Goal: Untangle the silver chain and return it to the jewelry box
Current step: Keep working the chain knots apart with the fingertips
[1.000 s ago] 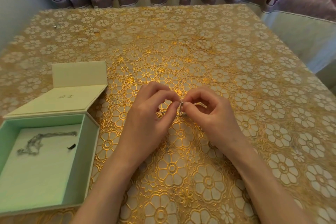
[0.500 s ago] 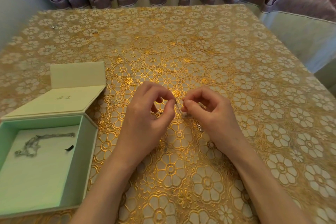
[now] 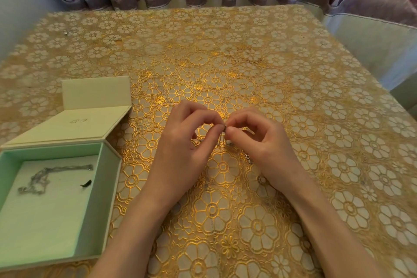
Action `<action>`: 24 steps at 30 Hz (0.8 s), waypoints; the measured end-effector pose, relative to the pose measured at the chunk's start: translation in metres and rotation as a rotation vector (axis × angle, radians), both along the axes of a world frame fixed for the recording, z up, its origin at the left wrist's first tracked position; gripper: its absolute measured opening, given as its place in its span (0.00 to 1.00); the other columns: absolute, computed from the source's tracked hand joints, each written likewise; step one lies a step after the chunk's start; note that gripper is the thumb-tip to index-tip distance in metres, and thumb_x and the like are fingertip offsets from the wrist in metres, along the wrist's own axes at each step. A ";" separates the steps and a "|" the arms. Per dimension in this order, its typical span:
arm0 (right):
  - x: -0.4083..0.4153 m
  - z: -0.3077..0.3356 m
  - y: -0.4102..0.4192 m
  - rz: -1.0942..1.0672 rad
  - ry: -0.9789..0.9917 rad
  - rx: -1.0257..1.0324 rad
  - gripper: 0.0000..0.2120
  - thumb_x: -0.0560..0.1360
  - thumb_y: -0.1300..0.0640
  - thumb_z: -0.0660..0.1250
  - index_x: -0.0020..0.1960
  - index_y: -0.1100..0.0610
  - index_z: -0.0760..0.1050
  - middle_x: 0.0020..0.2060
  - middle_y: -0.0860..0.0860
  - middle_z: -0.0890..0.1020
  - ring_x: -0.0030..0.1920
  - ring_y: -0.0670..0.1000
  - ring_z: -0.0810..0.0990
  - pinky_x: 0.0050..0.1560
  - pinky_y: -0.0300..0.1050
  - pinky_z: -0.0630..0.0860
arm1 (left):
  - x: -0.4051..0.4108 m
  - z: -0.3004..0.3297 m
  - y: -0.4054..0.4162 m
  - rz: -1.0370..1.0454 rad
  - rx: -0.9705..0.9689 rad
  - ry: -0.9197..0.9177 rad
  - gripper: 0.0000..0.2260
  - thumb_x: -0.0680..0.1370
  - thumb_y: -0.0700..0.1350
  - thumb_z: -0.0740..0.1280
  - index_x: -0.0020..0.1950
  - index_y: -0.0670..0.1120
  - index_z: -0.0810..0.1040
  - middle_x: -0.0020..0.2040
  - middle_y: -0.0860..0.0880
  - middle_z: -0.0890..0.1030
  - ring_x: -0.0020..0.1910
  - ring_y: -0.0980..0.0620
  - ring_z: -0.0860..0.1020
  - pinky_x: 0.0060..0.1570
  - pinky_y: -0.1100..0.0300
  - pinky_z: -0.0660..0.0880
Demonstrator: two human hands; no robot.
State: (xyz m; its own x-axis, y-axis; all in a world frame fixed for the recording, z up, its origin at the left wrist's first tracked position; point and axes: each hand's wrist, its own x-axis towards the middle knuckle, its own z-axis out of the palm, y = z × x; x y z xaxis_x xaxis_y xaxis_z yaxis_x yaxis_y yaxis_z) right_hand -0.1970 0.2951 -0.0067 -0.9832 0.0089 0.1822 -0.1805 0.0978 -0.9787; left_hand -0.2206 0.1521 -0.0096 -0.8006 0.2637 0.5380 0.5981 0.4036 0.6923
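Silver chain, thin and glinting, is pinched between the left hand and right hand, just right of the open jewelry box on the counter. Another tangled chain lies inside the box. Fingertips have closed together since a moment ago.

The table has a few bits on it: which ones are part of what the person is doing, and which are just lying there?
In use:
silver chain, pinched by left hand and right hand
open jewelry box

Lying about:
second chain in the box
small dark scrap beside it
tiny object at far left
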 end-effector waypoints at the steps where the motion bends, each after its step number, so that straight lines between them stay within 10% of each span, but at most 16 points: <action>1: 0.000 0.000 0.000 0.000 0.004 0.002 0.04 0.68 0.61 0.65 0.37 0.53 0.75 0.40 0.49 0.76 0.40 0.41 0.76 0.40 0.31 0.72 | 0.000 0.000 0.000 0.002 -0.003 0.001 0.03 0.74 0.47 0.64 0.46 0.52 0.76 0.44 0.53 0.73 0.45 0.56 0.72 0.41 0.67 0.68; 10: -0.001 -0.001 0.000 -0.038 -0.033 -0.011 0.02 0.68 0.59 0.64 0.37 0.55 0.75 0.40 0.54 0.78 0.41 0.51 0.77 0.44 0.45 0.76 | 0.001 0.001 0.001 0.016 0.013 -0.006 0.02 0.74 0.44 0.64 0.44 0.48 0.76 0.44 0.54 0.74 0.44 0.58 0.72 0.39 0.68 0.68; 24: -0.002 -0.001 0.000 -0.042 -0.024 -0.032 0.02 0.68 0.60 0.65 0.36 0.54 0.75 0.37 0.52 0.77 0.38 0.47 0.76 0.40 0.36 0.74 | 0.002 0.003 0.001 0.044 -0.010 0.027 0.03 0.74 0.44 0.65 0.46 0.47 0.77 0.45 0.53 0.74 0.45 0.58 0.72 0.41 0.68 0.68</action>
